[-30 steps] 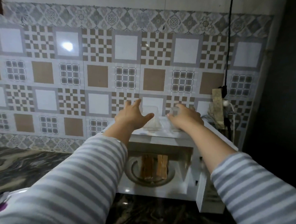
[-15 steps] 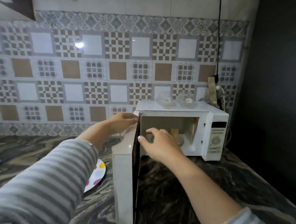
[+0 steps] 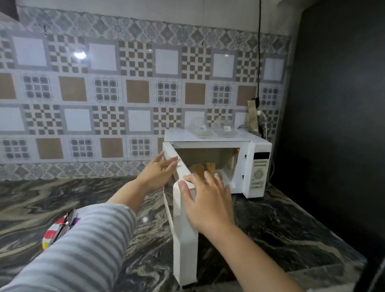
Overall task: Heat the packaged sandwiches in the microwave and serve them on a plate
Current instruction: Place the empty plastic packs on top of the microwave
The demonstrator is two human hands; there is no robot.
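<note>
1. Your left hand [image 3: 158, 170] is resting flat against the outer face of the microwave door [image 3: 184, 214], fingers straight and holding nothing.
2. Your right hand [image 3: 207, 202] is lying on the door's inner side near its top edge, fingers spread and relaxed, gripping nothing.
3. The sandwiches [image 3: 205, 168] are sitting inside the microwave [image 3: 256, 169], just beyond your right fingertips.
4. Two clear packages [image 3: 212, 130] are resting on the microwave's top, above and behind both hands.
5. A plate [image 3: 53, 232] is lying below your left forearm.
</note>
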